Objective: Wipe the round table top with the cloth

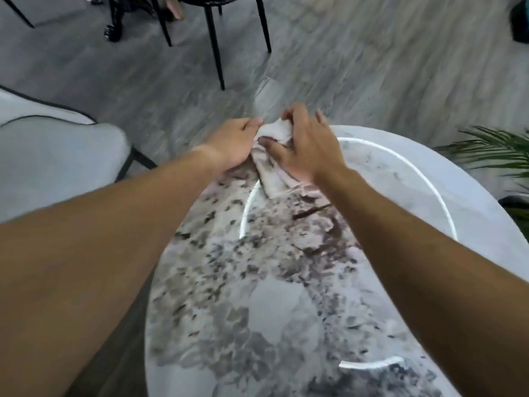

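The round table top (274,296) is glossy marble, white with grey and dark speckles, and fills the lower middle of the head view. A pale, crumpled cloth (273,133) lies at the table's far left edge. My left hand (232,144) grips its left side. My right hand (306,144) presses and holds its right side, fingers curled over the top. The cloth's lower part (272,179) trails on the table between my wrists. Both forearms stretch out over the table.
A light grey upholstered chair (57,156) stands close at the left. A black-legged chair (214,38) is on the grey wood floor beyond. A green plant (495,150) sits at the right edge. A curved ring of light reflects on the table.
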Motion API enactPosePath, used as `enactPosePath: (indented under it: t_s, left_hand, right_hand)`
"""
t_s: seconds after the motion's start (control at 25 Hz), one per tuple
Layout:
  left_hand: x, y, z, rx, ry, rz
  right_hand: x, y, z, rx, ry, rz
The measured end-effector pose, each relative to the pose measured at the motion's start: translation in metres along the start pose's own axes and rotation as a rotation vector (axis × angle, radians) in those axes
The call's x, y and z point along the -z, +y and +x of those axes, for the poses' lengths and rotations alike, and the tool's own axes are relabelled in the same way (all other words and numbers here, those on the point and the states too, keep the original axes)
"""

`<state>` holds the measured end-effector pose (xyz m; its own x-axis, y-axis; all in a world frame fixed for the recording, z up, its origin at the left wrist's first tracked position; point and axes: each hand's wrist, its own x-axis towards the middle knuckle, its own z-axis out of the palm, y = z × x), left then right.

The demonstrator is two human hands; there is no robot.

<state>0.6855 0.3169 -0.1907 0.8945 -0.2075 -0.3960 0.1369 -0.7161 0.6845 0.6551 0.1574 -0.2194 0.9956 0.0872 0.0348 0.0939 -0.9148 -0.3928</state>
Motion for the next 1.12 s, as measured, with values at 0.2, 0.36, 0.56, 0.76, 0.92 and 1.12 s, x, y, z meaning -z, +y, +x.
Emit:
enactPosePath:
  t_s: [0.2,0.36,0.56,0.76,0.92,1.12]
  left_hand:
    - [-0.093,0.116,0.059,-0.244,-0.190,0.405]
    - [-0.207,0.214,0.042,-0.518,-0.352,0.758]
    - [-0.323,0.257,-0.059,-0.921,-0.537,0.925]
    - [-0.368,0.238,-0.163,-1.169,-0.619,0.904]
    - [-0.362,0.207,-0.202,-1.238,-0.592,0.885]
    - [-0.326,0.149,-0.241,-1.299,-0.529,0.950]
  right_hand:
    - [0.067,0.137,-0.028,-0.330,0.060,0.083]
    - [0.110,0.222,-0.133,-0.655,0.130,0.094]
    - [0.123,0.236,-0.301,-1.044,0.285,0.233]
    - [0.104,0.177,-0.415,-1.244,0.518,0.316]
    - [0.082,0.138,-0.443,-1.249,0.622,0.304]
    - [0.051,0.076,-0.465,-1.112,0.616,0.036]
